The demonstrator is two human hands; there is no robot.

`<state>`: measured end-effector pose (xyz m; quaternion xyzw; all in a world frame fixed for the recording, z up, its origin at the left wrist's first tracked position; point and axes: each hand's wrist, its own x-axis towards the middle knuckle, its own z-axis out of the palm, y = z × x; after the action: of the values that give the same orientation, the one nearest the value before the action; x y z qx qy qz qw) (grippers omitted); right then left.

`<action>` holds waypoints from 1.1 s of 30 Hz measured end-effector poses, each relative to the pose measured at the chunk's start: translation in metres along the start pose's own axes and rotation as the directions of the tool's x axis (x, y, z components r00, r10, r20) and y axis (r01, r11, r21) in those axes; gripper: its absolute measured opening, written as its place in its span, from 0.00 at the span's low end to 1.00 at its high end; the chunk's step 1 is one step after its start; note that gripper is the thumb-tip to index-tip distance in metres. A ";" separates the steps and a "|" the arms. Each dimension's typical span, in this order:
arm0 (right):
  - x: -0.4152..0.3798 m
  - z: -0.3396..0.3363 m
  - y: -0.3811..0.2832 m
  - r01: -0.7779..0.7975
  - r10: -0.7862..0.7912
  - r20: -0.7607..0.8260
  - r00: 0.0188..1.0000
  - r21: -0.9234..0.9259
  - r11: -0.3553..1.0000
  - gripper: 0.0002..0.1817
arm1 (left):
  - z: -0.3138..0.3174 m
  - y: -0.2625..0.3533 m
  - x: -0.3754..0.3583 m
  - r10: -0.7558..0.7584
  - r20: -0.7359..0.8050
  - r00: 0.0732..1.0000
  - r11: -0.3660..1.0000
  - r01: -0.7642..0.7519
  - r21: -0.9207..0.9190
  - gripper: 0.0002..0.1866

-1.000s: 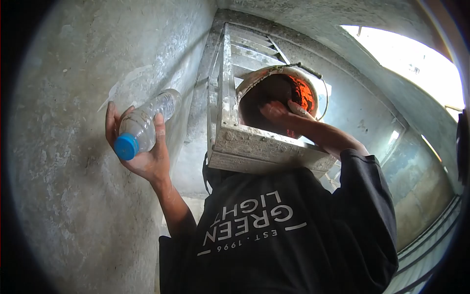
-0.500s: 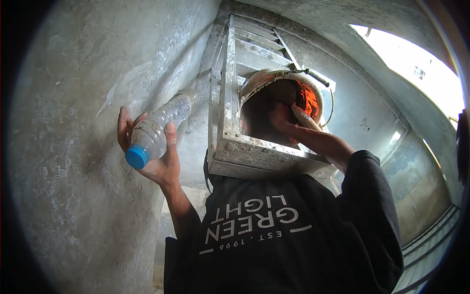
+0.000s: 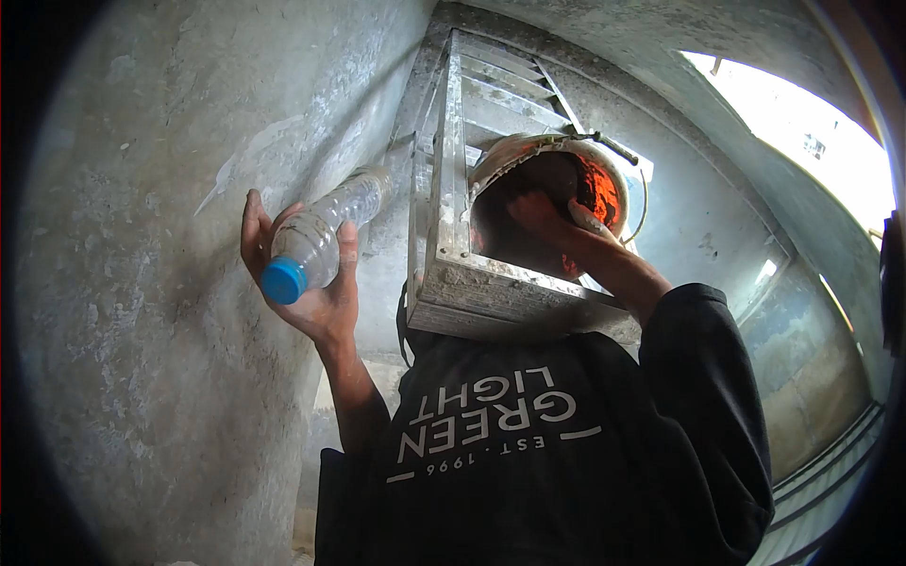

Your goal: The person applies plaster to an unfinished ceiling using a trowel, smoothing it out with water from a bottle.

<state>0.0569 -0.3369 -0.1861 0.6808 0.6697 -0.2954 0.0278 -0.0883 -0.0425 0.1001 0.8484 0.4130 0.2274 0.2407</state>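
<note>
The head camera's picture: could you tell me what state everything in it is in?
Bottle: capped, tilted, held.
Cap: on.
Left hand: curled around the bottle.
Bucket: uncovered, inside partly orange.
Right hand: inside the bucket; grasp unclear.
Handle: to one side of the bucket's opening.
Ladder: dirty, splattered.
Wall: patchy.

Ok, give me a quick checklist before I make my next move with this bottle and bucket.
1. Bottle held: ok, in the left hand.
2. Blue cap on: ok.
3. Liquid in the bottle: cannot tell through the glare.
4. Right hand clear of the bucket: not ok, it reaches inside.
5. Bucket handle off the opening: ok, it lies at the rim.
6. Bucket steady at the ladder: cannot tell, its base is hidden.
</note>
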 end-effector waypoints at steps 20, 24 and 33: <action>0.004 0.005 -0.004 -0.353 0.319 0.175 0.932 0.640 0.682 0.16 | -0.001 -0.006 -0.004 -0.030 -0.058 0.998 1.000 0.030 -0.006 0.26; -0.015 -0.071 0.006 -0.376 0.182 0.407 0.895 0.908 -0.185 0.16 | -0.002 0.000 -0.004 -0.037 -0.058 0.998 0.998 0.034 -0.053 0.26; -0.052 -0.202 0.009 -0.027 0.372 0.352 0.859 0.757 -0.653 0.17 | -0.004 0.032 0.006 0.030 -0.083 0.996 0.979 -0.046 -0.198 0.25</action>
<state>0.1429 -0.2974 -0.0002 0.4940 -0.1524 -0.6318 -0.5776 -0.0683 -0.0542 0.1232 0.8179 0.3811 0.3058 0.3038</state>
